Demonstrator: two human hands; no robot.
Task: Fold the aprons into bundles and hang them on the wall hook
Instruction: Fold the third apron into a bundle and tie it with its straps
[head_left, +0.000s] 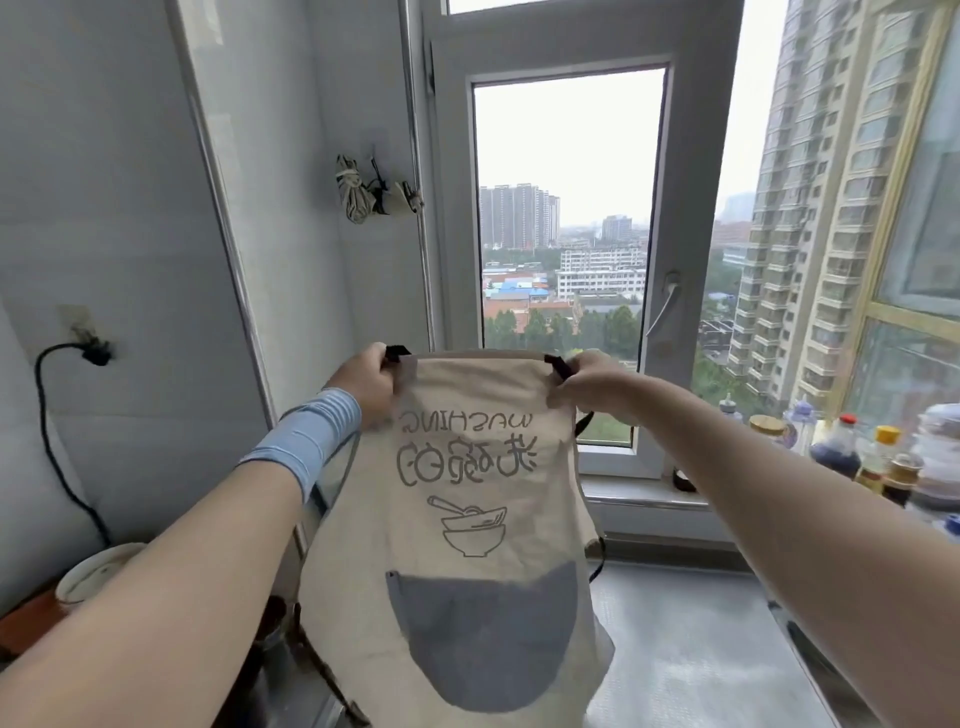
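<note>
A beige apron (483, 514) hangs spread out in front of me, with mirrored grey lettering, a bowl drawing and a grey pocket showing through. My left hand (370, 387) grips its top left corner by the black strap. My right hand (592, 384) grips the top right corner by the other black strap. Up on the tiled wall, a wall hook (375, 165) carries a bundled apron (356, 189) and a smaller beige bundle (402, 197) beside it. The apron's lower edge drops out of view.
A window frame (675, 260) stands straight ahead, its handle at the right. Sauce bottles (841, 447) crowd the sill at right. A black cable and plug (93, 353) hang on the left wall above a pot (98, 571). A steel counter (691, 649) lies below.
</note>
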